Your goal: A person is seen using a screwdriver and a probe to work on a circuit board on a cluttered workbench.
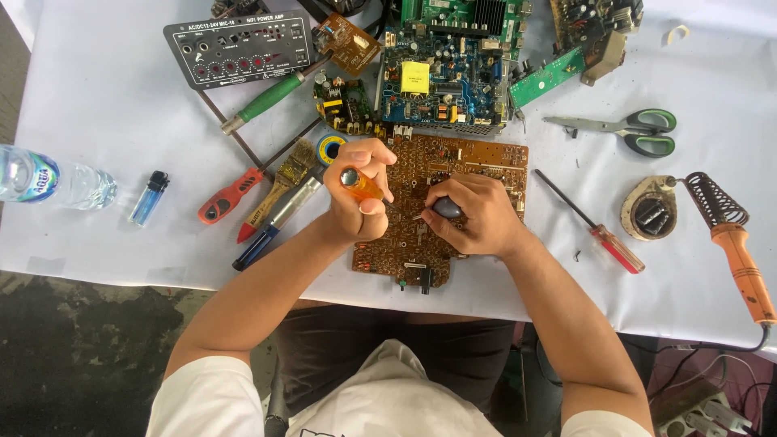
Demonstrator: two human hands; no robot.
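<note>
- Lying at the far left of the white-covered table (105, 89): a clear plastic water bottle (53, 180) on its side, and just beside it a small blue translucent lighter (149, 198).
- Next along, a red-handled screwdriver (229, 197), a wooden-handled bristle brush (279, 184) and a blue-and-silver desoldering pump (275, 218) rest close together; a green-handled screwdriver (265, 101) lies above them, below a black audio panel with round sockets (239, 50).
- The left hand (356, 194) is closed around an orange-handled screwdriver (362, 184), gripping it firmly; its thin shaft slants down to the right onto the board.
- The brown rectangular circuit board (453, 162) lies flat at the table's near edge, directly under both hands, solder side up.
- The right hand (477, 217) is curled tightly on a small dark rounded object (447, 208), pressed against the board where the screwdriver tip meets it; its kind cannot be told.
- Judgement: the step in hand appears to be prying or loosening a part on the board. The next move likely calls for steady tip pressure and a firm hold, lest the tip slip across the tracks.
- Further right, untouched: a thin red-handled screwdriver (595, 226), green-handled scissors (631, 129), and an orange-handled soldering iron (732, 243) on its coil stand.
</note>
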